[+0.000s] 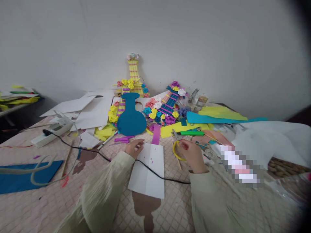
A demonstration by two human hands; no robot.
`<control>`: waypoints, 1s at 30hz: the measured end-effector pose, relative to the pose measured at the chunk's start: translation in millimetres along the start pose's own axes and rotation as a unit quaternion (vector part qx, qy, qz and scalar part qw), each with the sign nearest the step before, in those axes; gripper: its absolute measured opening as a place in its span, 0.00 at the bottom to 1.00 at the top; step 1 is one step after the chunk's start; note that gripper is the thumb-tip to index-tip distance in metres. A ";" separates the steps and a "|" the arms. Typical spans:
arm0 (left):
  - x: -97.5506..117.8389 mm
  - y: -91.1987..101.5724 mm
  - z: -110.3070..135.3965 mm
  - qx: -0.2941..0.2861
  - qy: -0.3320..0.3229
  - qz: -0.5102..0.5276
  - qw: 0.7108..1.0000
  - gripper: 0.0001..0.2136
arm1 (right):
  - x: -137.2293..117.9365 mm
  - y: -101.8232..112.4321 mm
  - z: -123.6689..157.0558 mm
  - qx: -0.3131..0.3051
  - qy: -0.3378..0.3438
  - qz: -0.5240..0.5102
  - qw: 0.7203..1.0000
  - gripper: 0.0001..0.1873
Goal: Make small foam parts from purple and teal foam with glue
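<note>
My left hand (133, 148) rests curled at the top left corner of a folded white paper sheet (148, 171) on the tablecloth; its fingers are bent and I cannot see anything in them. My right hand (191, 155) is closed in a pinch beside a yellow ring (177, 152), holding a thin wooden stick (179, 162) or something like it. A black cable (155, 173) runs across the paper between my arms. Just beyond the paper lie purple strips (155, 134) and a blue guitar-shaped cutout (131, 118).
Two guitar-shaped crafts with paper flowers (132, 81) (167, 106) lean on the wall. Yellow and blue foam sheets (218, 116), scissors (177, 134), a green tool (191, 133) lie right. White sheets (92, 111), a power strip (52, 131) and blue foam (21, 178) lie left.
</note>
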State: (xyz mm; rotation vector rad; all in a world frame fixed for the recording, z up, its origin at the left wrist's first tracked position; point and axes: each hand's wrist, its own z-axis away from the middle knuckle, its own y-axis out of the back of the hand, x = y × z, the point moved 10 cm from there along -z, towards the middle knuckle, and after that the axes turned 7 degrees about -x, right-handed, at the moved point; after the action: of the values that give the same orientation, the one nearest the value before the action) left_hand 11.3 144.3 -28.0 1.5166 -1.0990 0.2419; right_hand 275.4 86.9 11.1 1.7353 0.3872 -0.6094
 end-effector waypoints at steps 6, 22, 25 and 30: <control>57.8 -16.4 3.5 -0.036 -0.065 0.010 0.997 0.15 | -54.0 -40.5 19.9 -0.103 0.070 -0.185 0.975 0.18; 96.1 -8.0 22.1 -0.023 -0.223 -0.094 0.970 0.08 | -57.5 -88.1 29.2 -0.187 0.026 -0.360 0.914 0.08; 89.3 -10.0 23.7 -0.031 -0.216 -0.093 0.971 0.08 | -56.6 -89.4 30.1 -0.188 0.031 -0.342 0.920 0.08; 77.8 -15.5 25.8 -0.032 -0.204 -0.092 0.974 0.09 | -56.9 -84.6 30.4 -0.183 0.056 -0.298 0.935 0.16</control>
State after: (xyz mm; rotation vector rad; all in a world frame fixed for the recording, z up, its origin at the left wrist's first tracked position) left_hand 53.5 81.9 7.7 1.6382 -1.2614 -0.2432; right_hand 176.4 82.0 -27.6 1.2851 1.0628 -0.8074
